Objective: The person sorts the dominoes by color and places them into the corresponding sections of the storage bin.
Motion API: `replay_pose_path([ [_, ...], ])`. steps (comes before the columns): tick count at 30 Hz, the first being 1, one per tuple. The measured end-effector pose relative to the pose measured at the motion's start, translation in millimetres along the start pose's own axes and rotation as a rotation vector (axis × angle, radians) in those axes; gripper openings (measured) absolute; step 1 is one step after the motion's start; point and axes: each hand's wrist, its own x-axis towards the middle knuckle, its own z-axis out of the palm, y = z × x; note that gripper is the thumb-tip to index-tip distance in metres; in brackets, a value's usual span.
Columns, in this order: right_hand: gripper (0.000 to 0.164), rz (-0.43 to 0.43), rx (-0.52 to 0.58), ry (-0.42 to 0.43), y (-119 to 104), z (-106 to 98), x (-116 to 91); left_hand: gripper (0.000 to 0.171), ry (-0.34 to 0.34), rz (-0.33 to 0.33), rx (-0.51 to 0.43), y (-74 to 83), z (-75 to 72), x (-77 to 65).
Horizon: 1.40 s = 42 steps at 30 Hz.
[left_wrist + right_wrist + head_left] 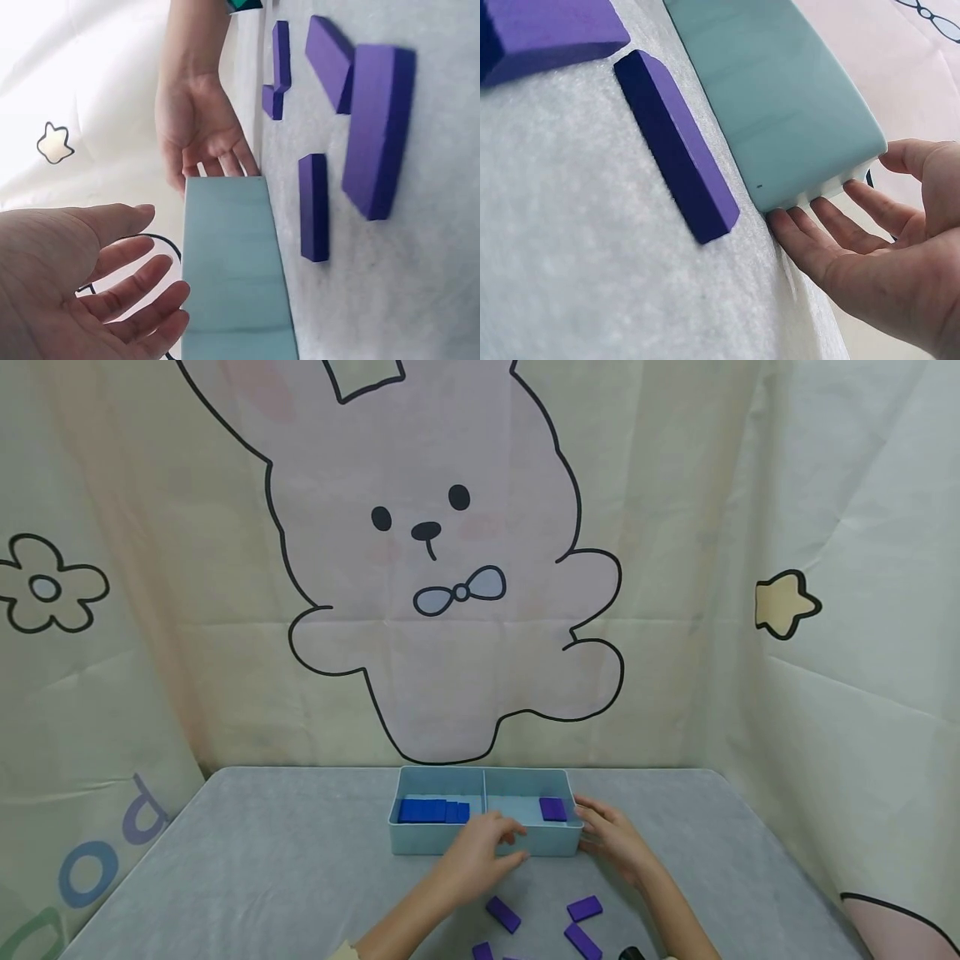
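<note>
A light blue-green box (420,840) with a divider stands on the table. Blue blocks (423,811) lie in its left compartment, and a purple block (552,809) lies in the right one. My left hand (476,858) hovers at the front wall, fingers loosely bent and holding nothing; in the left wrist view its palm (45,277) shows beside the box. At the box's right end, my right hand (618,843) touches the end wall with fairly straight fingertips (787,225), its thumb near the upper corner. Loose purple blocks (503,914) lie in front of the box.
More purple blocks (585,907) are scattered between the forearms, some cut off by the bottom edge of the head view. A small black object (632,953) shows at that edge, its kind unclear. Grey cloth (285,852) covers the table, and a printed curtain (660,693) hangs behind.
</note>
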Motion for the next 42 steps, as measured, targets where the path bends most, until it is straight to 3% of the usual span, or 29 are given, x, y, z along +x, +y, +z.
replay_pose_path([
  [9,0.059,0.001,0.014,-0.010,-1.4,0.1,-0.4,0.025,-0.011,-0.026,-0.032,-11.5,8.3,-12.5],
  [15,0.059,-0.008,0.007,-0.011,-0.6,-0.3,-0.7,0.029,-0.064,-0.104,-0.139,-47.7,31.3,-11.5],
  [18,0.059,-0.012,0.009,-0.012,0.3,-0.5,-0.3,0.032,-0.085,-0.126,-0.178,-58.0,39.5,-12.3],
  [26,0.058,-0.004,0.015,-0.013,2.2,-1.7,0.5,0.026,-0.109,-0.168,-0.208,-31.2,30.6,-21.1],
  [33,0.060,-0.005,0.009,-0.017,1.4,-1.5,1.0,0.024,-0.121,-0.165,-0.209,-29.3,28.1,-22.7],
  [42,0.060,0.003,0.009,-0.016,0.5,-0.8,1.7,0.029,-0.089,-0.264,-0.176,-24.8,29.2,-26.2],
])
